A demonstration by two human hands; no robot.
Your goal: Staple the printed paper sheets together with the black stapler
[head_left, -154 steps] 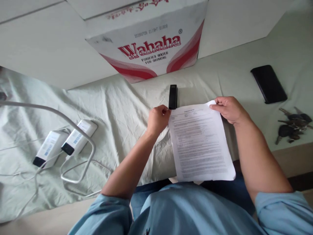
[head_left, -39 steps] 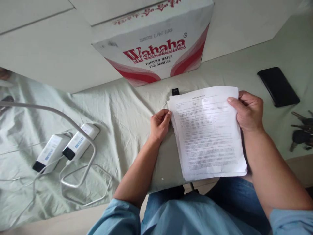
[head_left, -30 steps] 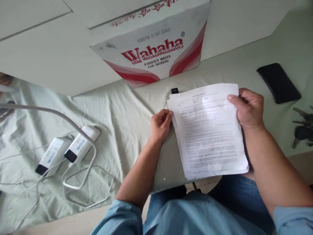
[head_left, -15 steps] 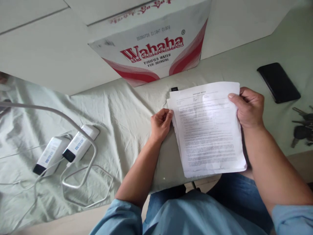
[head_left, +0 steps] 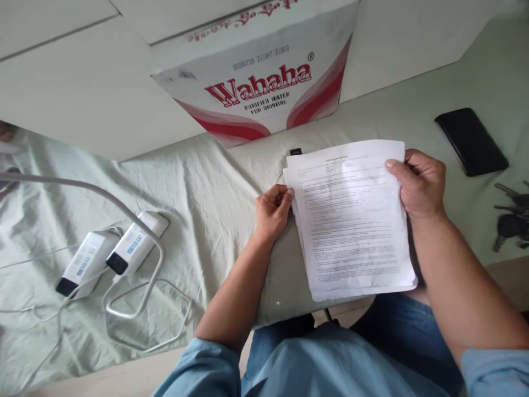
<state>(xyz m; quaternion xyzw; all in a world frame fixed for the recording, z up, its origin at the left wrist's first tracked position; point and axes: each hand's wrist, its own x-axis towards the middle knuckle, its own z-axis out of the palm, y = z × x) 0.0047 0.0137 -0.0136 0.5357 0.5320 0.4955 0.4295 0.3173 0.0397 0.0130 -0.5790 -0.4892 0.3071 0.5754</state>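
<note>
A stack of printed paper sheets, the top one headed "Overleaf Notes", is held in front of me over the table's near edge. My left hand pinches the stack's left edge between thumb and curled fingers. On the upper right edge, my right hand grips the sheets, its thumb on the top page and its fingers behind, mostly hidden. The sheets lie slightly fanned at the left side. A small black tab or object peeks out beyond the stack's top left corner; what it is I cannot tell.
A Wahaha water carton stands at the back. A black phone and several keys lie to the right. Two white power banks and grey-white cables are on the left of the pale green tablecloth.
The view has shifted very slightly. Both hands keep the same hold on the papers, with no other visible movement.
</note>
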